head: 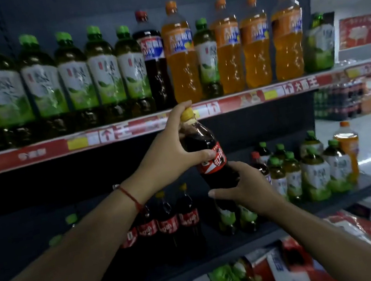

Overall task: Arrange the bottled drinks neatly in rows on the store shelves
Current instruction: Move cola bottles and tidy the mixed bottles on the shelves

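Observation:
I hold a dark cola bottle (211, 158) with a yellow cap and red label, tilted in the air between the two shelves. My left hand (171, 147) grips its neck and shoulder, fingers over the cap. My right hand (242, 187) holds its lower body from the right. On the lower shelf (333, 200) stand cola bottles (168, 222) in a row at left and green tea bottles (314, 174) at right. The upper shelf (130, 131) carries green tea bottles (50, 81), one dark soda bottle (154, 58) and orange soda bottles (254, 43).
A green tea bottle (207, 57) stands among the orange sodas, another (319, 43) at the shelf's right end. An orange soda bottle (348, 147) stands at the lower shelf's right end. Packaged goods (248, 277) lie below. Stacked drink cases (340, 102) sit on the floor at far right.

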### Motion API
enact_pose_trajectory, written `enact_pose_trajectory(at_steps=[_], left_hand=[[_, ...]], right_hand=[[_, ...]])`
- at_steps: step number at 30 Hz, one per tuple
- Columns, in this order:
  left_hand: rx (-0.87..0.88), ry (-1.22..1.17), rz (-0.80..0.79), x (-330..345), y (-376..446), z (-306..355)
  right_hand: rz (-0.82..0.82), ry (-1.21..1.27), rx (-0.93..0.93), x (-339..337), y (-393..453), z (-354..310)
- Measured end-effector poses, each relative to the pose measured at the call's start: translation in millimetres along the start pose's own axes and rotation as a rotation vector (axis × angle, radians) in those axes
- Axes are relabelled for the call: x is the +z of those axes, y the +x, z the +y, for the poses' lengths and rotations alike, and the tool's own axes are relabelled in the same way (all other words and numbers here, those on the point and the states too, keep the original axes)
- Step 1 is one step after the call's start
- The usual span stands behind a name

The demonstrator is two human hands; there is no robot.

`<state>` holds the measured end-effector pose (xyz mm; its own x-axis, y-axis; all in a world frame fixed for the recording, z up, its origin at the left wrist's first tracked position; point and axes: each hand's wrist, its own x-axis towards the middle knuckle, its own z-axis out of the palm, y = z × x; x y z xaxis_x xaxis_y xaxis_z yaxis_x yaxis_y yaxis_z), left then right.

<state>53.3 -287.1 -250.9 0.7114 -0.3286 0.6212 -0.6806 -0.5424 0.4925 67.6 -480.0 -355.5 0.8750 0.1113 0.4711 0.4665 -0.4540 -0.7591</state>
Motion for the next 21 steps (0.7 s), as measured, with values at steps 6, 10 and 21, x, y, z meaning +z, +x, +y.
enact_pose_trajectory(at_steps=[6,10,21], left_hand=[[-0.059,0.226,-0.111,55.7,-0.4,-43.0],[-0.074,0.367,-0.185,83.0,2.7,-72.9],[0.069,0.848,-0.207,115.5,3.7,-149.0]], right_hand=[[-0.027,0.041,0.143,33.8,-0.1,69.9],[-0.025,0.062,0.252,63.0,5.0,109.3],[0.056,0.121,0.286,133.8,16.9,172.8]])
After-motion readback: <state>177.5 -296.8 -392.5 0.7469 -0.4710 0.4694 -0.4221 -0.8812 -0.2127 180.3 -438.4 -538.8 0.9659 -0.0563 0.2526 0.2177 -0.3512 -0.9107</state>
